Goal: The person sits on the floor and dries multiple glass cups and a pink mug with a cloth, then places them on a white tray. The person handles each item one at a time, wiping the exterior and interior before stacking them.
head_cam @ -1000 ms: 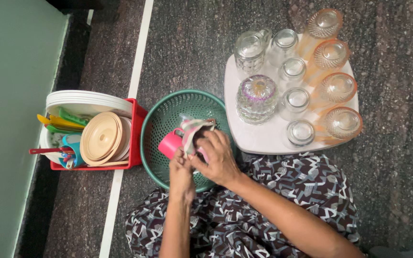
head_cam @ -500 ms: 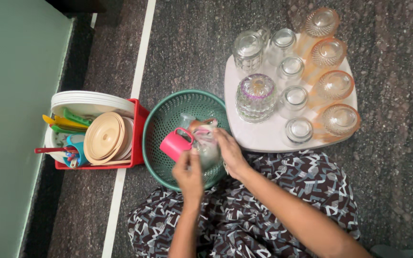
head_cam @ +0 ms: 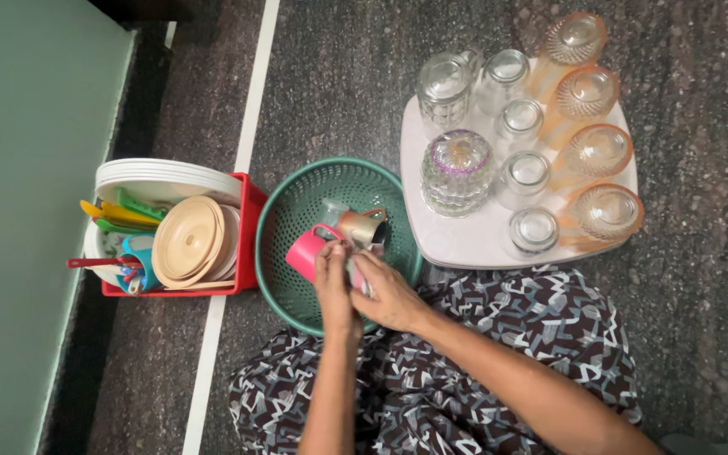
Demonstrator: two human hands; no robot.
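Half a second ago the hands were apart, the right on a clear glass in the green basket (head_cam: 284, 227) and the left just below the pink cup (head_cam: 307, 253). Now both have drawn together over the basket's near side, and the glass can no longer be made out.

The left hand (head_cam: 333, 282) and right hand (head_cam: 388, 291) press against each other, fingers curled shut around something small with a pinkish patterned edge, likely a cloth (head_cam: 357, 276); what else they enclose is hidden. The left fingers (head_cam: 330, 253) touch the pink cup's rim. A brass-coloured cup (head_cam: 362, 226) lies just behind.
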